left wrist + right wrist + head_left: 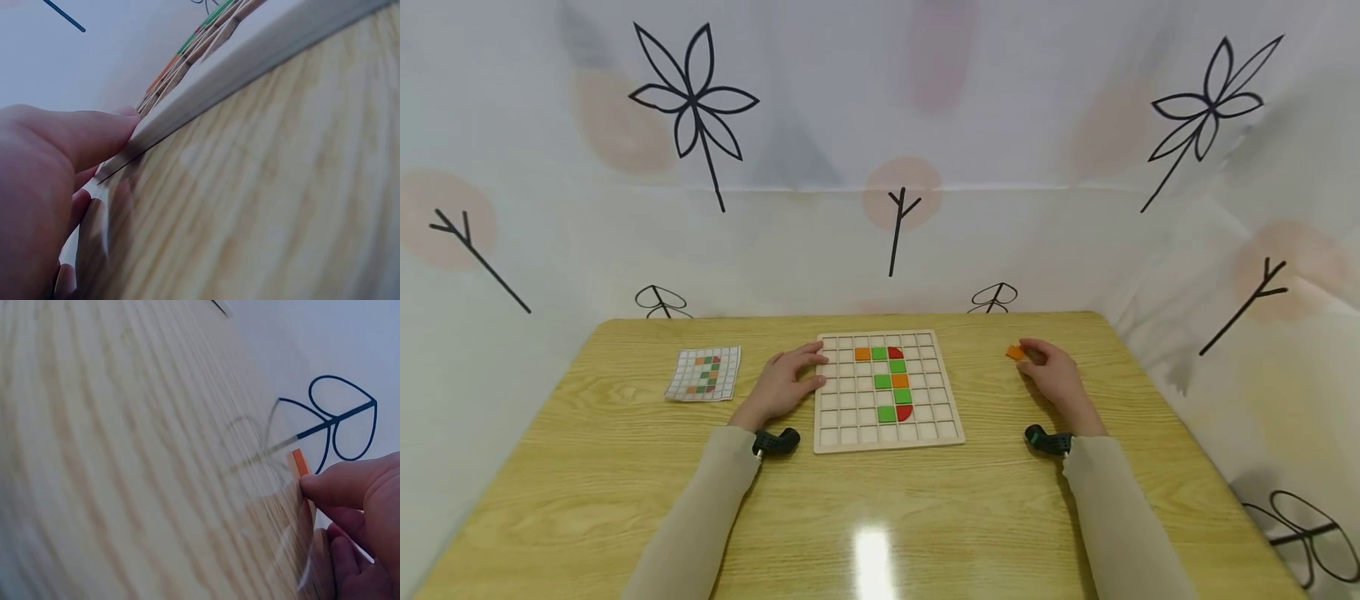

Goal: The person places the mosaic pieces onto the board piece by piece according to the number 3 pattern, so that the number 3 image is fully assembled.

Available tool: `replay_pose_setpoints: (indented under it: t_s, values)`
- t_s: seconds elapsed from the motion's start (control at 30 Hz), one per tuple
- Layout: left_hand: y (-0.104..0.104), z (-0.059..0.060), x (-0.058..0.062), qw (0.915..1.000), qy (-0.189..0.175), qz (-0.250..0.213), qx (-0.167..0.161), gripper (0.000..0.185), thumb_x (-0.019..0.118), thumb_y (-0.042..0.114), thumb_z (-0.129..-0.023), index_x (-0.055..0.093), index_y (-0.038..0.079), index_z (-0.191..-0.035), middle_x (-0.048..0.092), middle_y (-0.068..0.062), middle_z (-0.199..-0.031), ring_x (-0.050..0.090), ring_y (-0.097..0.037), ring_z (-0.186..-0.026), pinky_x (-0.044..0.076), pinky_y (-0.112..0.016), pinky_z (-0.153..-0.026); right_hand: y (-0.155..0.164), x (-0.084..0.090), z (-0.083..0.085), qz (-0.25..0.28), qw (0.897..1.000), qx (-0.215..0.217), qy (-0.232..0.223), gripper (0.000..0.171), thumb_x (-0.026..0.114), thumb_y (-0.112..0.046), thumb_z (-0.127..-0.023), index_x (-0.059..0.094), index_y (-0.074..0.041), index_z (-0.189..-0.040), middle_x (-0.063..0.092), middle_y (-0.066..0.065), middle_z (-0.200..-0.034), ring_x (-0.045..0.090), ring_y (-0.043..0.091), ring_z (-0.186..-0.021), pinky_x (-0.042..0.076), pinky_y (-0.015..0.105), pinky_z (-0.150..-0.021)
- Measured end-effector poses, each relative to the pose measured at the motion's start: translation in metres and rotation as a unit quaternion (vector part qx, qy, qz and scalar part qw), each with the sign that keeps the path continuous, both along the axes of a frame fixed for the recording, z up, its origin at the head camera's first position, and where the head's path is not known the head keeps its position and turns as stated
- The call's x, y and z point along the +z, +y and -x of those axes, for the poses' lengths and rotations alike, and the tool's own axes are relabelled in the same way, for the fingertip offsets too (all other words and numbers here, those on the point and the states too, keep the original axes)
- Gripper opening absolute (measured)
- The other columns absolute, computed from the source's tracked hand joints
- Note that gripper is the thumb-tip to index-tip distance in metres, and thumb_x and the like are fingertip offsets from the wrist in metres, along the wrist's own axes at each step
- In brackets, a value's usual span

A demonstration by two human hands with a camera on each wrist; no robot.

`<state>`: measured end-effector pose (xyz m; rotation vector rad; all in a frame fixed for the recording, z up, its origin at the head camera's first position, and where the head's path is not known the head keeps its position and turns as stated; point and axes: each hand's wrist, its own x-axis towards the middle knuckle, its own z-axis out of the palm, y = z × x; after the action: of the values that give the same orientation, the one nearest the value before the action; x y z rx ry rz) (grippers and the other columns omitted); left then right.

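A wooden grid board (pixel 842 434) lies at the middle of the table. It holds several green tiles (pixel 897 367), red rounded tiles (pixel 905 412) and a couple of orange squares (pixel 862 354). My left hand (pixel 786 382) rests at the board's left edge, thumb and fingers spread along the rim. In the left wrist view the thumb (pixel 100 134) touches the board's side (pixel 206 109). Out to the right, my right hand (pixel 1054 375) pinches an orange tile (pixel 1014 352) at the table surface. The right wrist view shows the thumb on that tile's edge (pixel 300 462); its far side is hidden.
A paper card (pixel 676 385) with a printed grid of coloured shapes lies left of the left hand. The wooden table (pixel 820 517) ends at a white curtain (pixel 812 250) with black plant drawings behind and at both sides.
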<state>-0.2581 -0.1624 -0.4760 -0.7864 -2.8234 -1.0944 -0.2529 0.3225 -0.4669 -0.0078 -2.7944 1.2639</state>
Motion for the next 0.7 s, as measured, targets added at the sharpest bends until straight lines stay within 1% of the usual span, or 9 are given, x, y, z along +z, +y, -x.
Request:
replay_pose_setpoints:
  t_s: [0.1,0.17,0.27,0.43,0.7]
  values:
    - [-0.0002,0.0001,-0.0001,1.0000,-0.001,0.002,0.000,0.038,0.061,0.027,-0.101,0.062,0.010,-0.135,0.037,-0.006,-0.158,0.031,-0.027,-0.146,0.010,-0.056,-0.119,-0.0018,-0.0003,0.0000,0.010,1.000,-0.004,-0.002,0.046,0.060,-0.006,-0.099,0.049,0.006,-0.142,0.051,0.029,-0.139,0.046,0.043,-0.128,0.037,0.056,-0.107]
    - [-0.0001,0.0002,-0.0002,1.0000,-0.002,0.003,0.000,0.038,0.061,0.028,-0.101,0.062,0.010,-0.135,0.037,-0.006,-0.158,0.031,-0.027,-0.146,0.010,-0.055,-0.119,-0.0029,-0.0003,0.0004,0.005,1.000,-0.007,-0.001,0.046,0.061,-0.007,-0.098,0.051,0.006,-0.141,0.054,0.029,-0.133,0.049,0.043,-0.123,0.038,0.055,-0.105]
    - [-0.0001,0.0002,-0.0005,1.0000,-0.001,0.003,0.000,0.038,0.061,0.028,-0.101,0.062,0.010,-0.135,0.037,-0.006,-0.158,0.031,-0.027,-0.146,0.010,-0.056,-0.119,-0.0038,0.0001,0.0012,-0.012,1.000,-0.001,0.002,0.047,0.064,-0.008,-0.095,0.053,0.007,-0.139,0.056,0.030,-0.128,0.051,0.043,-0.119,0.039,0.056,-0.104]
    - [-0.0002,0.0005,-0.0012,1.0000,-0.001,0.004,0.002,0.038,0.061,0.028,-0.101,0.062,0.010,-0.135,0.037,-0.006,-0.158,0.031,-0.027,-0.146,0.010,-0.056,-0.118,-0.0042,0.0015,0.0010,-0.020,1.000,0.017,-0.007,0.049,0.065,-0.009,-0.094,0.053,0.009,-0.138,0.053,0.031,-0.129,0.051,0.044,-0.118,0.041,0.056,-0.102]
    - [0.0005,0.0008,-0.0010,1.0000,-0.001,0.006,0.002,0.038,0.061,0.028,-0.101,0.062,0.010,-0.135,0.037,-0.005,-0.158,0.031,-0.027,-0.146,0.010,-0.056,-0.118,-0.0059,0.0039,-0.0005,-0.023,0.999,0.020,-0.019,0.045,0.065,-0.011,-0.096,0.056,0.009,-0.135,0.055,0.031,-0.127,0.053,0.042,-0.114,0.046,0.053,-0.096]
